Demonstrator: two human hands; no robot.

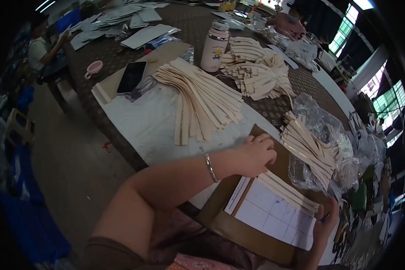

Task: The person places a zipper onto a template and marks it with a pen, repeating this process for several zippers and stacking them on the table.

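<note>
A white sheet with a printed grid (274, 211) lies on a brown board (229, 227) in front of me. Cream zipper strips (290, 191) run along the sheet's far edge. My left hand (256, 155), with a bracelet at the wrist, rests at the strips' left end, its fingers curled; what is under them is hidden. At the strips' right end is my right hand (325, 220), fingers bent around the edge, with a small dark blue thing partly showing there. Fanned cream zipper strips (198, 99) lie beyond the board, and more strips (308, 144) lie to the right on clear plastic.
A pink bottle (214, 47) stands beside another strip pile (256, 69). A phone (132, 77), a pink cup lid (94, 69) and stacked sheets (148, 36) are on the table. One person (42, 51) is at far left, another (289, 24) at the far side.
</note>
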